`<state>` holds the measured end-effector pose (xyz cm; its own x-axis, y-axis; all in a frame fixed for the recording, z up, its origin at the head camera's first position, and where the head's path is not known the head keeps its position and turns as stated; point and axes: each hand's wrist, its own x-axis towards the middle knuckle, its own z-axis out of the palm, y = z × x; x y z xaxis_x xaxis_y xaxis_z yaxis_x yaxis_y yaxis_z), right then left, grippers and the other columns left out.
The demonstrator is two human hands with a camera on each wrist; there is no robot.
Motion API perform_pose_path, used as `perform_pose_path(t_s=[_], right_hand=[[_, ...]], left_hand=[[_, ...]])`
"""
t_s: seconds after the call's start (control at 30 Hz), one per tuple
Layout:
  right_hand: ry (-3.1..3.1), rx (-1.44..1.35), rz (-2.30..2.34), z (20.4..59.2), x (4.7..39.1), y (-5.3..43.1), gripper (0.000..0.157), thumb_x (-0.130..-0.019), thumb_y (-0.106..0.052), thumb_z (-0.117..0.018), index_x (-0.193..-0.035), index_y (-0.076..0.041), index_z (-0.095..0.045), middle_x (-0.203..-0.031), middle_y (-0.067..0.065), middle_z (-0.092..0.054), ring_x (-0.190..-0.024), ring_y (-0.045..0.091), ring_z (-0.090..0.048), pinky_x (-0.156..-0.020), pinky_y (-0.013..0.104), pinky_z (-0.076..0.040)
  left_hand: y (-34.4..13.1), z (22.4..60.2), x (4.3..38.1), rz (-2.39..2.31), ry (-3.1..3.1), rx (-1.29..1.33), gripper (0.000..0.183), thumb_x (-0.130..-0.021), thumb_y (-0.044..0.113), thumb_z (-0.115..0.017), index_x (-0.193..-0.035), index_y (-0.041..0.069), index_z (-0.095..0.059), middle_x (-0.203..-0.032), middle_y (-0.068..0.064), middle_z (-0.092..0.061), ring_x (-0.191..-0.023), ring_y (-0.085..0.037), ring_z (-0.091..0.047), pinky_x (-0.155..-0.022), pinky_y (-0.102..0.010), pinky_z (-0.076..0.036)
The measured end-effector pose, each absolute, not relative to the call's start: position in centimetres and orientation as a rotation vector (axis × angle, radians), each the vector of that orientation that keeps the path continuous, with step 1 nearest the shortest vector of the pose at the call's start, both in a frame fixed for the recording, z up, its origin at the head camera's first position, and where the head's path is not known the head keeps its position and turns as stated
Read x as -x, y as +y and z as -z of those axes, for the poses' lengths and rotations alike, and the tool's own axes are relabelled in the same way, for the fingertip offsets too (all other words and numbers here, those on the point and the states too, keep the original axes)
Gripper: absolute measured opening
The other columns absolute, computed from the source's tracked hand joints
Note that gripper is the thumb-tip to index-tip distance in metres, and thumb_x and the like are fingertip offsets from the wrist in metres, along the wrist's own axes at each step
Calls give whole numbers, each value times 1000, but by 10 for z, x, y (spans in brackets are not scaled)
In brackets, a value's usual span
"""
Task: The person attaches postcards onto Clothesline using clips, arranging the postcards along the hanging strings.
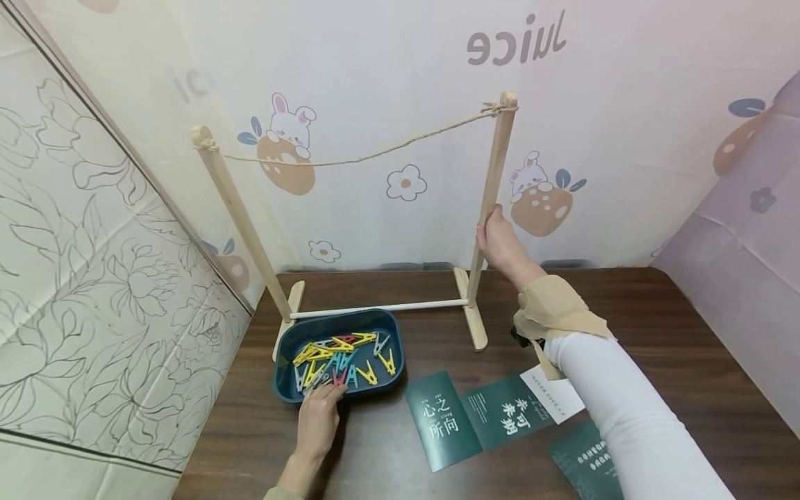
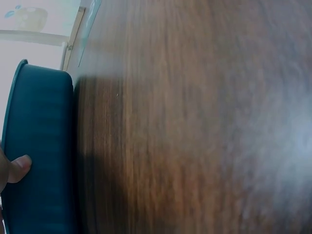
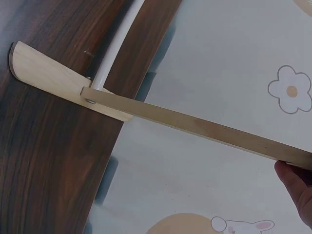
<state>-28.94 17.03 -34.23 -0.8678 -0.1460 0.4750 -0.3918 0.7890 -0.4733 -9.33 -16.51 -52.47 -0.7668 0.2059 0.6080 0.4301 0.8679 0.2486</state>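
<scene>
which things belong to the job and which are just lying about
Seemingly the job:
- wooden post, right hand gripping it
- navy tub, left hand on it
- clothes pegs
- rope
- probably printed cards

Just there:
- bunny-print backdrop
- floral-print panel

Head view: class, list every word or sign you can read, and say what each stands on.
"Juice", mirrored: wall cloth; a faint fragment at left is too blurred.
"心之所向", with pinyin "xin zhi suo xiang": left green card.
"未来可期": middle green card; its smaller lines are too small.
"NEVER GIVE UP": white card.
Nearest green card: partly covered, too small to read surely.
</scene>
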Motion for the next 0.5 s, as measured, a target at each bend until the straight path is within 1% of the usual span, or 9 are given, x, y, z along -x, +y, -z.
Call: perform_pose_path(t_s=[0.3, 0.5], right_hand=[[-2538, -388, -740, 342, 285, 179, 40, -85, -2, -43, -112, 23, -26, -71, 33, -51, -65, 48, -53, -57, 51, -45], [-2544, -379, -728, 344, 281, 186, 41, -85, -1, -43, -112, 24, -27, -72, 33, -50, -68, 49, -52, -62, 53, -43]], left_hand=[[-161, 529, 96, 497, -2396, 524, 36, -60, -19, -52, -81, 4, -69, -77, -3, -64, -72, -20, -58, -63, -36, -45], [-159, 529, 96, 497, -2402, 540, 36, -60, -19, -52, -81, 4, -69, -78, -3, -64, -73, -20, -59, -66, -37, -45]])
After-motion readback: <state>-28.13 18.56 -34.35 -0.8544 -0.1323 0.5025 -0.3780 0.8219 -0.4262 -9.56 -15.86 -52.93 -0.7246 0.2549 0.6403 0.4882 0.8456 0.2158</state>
